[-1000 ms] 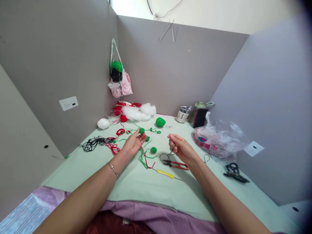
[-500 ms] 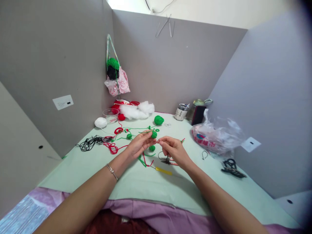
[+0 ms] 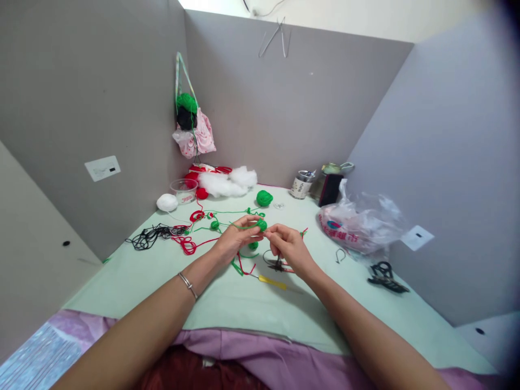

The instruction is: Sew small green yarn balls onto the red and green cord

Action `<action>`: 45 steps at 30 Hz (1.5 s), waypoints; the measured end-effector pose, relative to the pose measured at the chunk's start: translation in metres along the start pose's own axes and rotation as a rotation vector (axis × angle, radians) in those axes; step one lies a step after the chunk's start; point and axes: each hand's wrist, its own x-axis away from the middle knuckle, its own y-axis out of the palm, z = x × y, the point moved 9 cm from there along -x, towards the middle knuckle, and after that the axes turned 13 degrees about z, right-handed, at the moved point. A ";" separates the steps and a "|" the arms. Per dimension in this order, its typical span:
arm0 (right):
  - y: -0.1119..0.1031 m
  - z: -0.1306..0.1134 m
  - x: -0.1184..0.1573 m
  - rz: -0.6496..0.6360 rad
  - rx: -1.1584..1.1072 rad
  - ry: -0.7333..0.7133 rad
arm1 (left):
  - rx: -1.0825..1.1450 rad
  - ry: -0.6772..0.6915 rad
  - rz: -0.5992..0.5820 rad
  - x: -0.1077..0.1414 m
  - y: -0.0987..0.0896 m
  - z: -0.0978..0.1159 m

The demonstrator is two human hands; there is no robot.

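While your left hand [image 3: 244,234] pinches the green ball [image 3: 262,224], right hand [image 3: 289,245] pinched alongside, grip its sides: likely light, squashy.

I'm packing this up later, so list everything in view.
Bag: 1, pink, hanging left
Stuffing: 1 heap, white, back
Tub: 1, clear, back left
Yarn ball: 1, white, left
Large ball: 1, green, back
Small balls: at least 3, green, centre
Red yarn: uncounted, red, left
Yarn tangle: 1, black, left
Snips: 1, orange, centre
Hook: 1, yellow, front
Can: 1, white, back right
Slab: 1, dark, back right
Plastic bag: 1, clear, right
Clip: 1, black, right
Plates: 2, white, either side
Table cover: 1, pale green, underneath
Bracelet: 1, silver, lower left
Left grip: 1, bare, on small ball
Right grip: 1, bare, beside it
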 end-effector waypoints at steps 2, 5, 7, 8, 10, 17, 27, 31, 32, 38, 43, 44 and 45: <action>-0.004 0.001 -0.002 0.030 -0.031 0.019 | 0.041 -0.028 0.075 -0.004 -0.010 0.000; -0.009 0.001 -0.003 0.065 -0.064 0.030 | 0.126 0.004 0.290 -0.013 -0.041 0.008; -0.010 0.000 -0.002 0.072 -0.065 0.021 | 0.196 0.076 0.448 -0.017 -0.064 0.018; -0.010 0.000 -0.002 0.072 -0.055 0.017 | 0.204 0.122 0.514 -0.017 -0.073 0.023; -0.009 0.001 -0.001 0.071 -0.015 0.001 | 0.134 0.232 0.571 -0.014 -0.078 0.035; -0.006 -0.003 0.002 0.098 0.158 -0.167 | -0.427 0.302 0.158 0.002 -0.007 0.025; -0.016 0.008 -0.008 0.150 0.090 -0.046 | -0.119 0.129 0.200 -0.007 -0.024 0.019; -0.014 0.014 -0.008 0.110 0.021 0.024 | 0.187 -0.005 0.252 -0.013 -0.036 0.017; -0.013 0.014 -0.008 0.100 0.000 0.033 | 0.256 -0.026 0.267 -0.014 -0.040 0.017; -0.009 0.013 -0.006 0.066 -0.108 0.054 | 0.423 -0.032 0.243 -0.017 -0.044 0.029; -0.007 0.013 -0.005 0.055 -0.137 0.049 | 0.045 0.053 0.157 -0.005 -0.023 0.028; -0.006 0.013 -0.004 0.050 -0.137 0.048 | -0.042 0.050 0.140 -0.003 -0.019 0.023; -0.006 0.013 -0.003 0.042 -0.136 0.047 | -0.116 0.041 0.104 -0.002 -0.014 0.019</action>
